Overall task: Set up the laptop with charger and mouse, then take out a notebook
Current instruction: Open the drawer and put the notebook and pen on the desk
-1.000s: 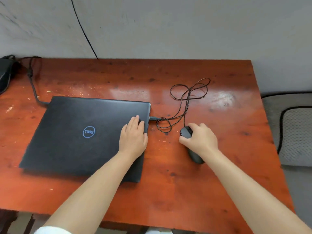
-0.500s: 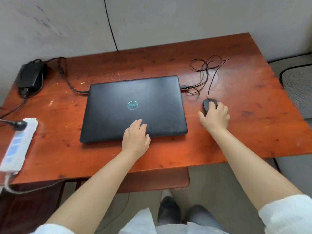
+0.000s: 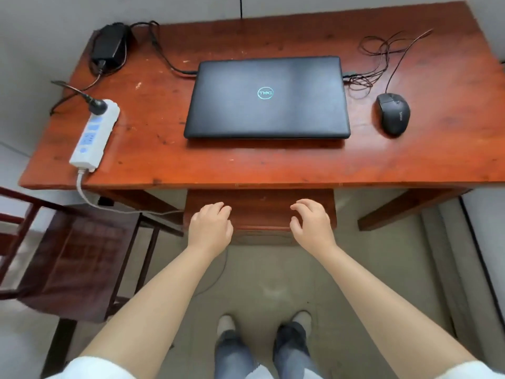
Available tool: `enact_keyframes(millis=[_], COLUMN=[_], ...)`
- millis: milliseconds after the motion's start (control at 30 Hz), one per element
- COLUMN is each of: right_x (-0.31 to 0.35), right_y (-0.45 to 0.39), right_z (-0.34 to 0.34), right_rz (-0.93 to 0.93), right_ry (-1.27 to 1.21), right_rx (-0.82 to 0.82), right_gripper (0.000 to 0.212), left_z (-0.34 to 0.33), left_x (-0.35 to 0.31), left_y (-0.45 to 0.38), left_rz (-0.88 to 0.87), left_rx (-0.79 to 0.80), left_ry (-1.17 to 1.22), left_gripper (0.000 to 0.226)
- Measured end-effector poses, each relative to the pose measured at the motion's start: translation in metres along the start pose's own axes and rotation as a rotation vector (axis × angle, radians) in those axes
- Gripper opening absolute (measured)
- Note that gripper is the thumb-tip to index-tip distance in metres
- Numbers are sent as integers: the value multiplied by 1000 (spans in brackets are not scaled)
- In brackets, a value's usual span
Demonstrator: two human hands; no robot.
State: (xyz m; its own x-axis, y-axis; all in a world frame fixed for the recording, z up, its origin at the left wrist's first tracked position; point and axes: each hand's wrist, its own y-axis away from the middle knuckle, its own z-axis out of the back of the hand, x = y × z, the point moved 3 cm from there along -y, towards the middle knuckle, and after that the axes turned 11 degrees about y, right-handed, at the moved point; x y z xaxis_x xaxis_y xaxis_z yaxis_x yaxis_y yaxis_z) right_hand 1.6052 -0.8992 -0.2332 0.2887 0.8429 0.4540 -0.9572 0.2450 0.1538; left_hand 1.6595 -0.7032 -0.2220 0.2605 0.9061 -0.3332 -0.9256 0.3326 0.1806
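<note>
1 closed laptop (image 3: 267, 97), long axis left-right

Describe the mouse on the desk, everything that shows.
The mouse is a black wired one, matte plastic by its look, with two buttons and a scroll wheel at its far end and small pale lettering on its right side, too small to read. It lies flat on the red-brown wooden desk, to the right of the closed black laptop and apart from it. Its thin dark cable runs away from the far end in loose loops toward the laptop's right edge. No hand touches it.
</note>
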Motion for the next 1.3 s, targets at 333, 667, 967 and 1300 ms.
enact_keyframes(millis=[333,667,967,1300], right_x=[18,-17,-91,-116], right_y=[68,66,2,-22], right_z=[-102,-156,-204,-213], right_rz=[-316,-614,-727,-442], right_ry=[7,-273,-468,-841], right_rx=[125,-29,-414,-767], right_gripper=[33,38,59,62], left_z=[-38,-119,-195,-219], left_x=[93,149,172,173], left_y=[69,65,-17,-38], left_rz=[51,370,131,-99], left_rx=[131,41,-399,-739], left_ry=[-63,530,606,751], left_gripper=[34,48,66,74])
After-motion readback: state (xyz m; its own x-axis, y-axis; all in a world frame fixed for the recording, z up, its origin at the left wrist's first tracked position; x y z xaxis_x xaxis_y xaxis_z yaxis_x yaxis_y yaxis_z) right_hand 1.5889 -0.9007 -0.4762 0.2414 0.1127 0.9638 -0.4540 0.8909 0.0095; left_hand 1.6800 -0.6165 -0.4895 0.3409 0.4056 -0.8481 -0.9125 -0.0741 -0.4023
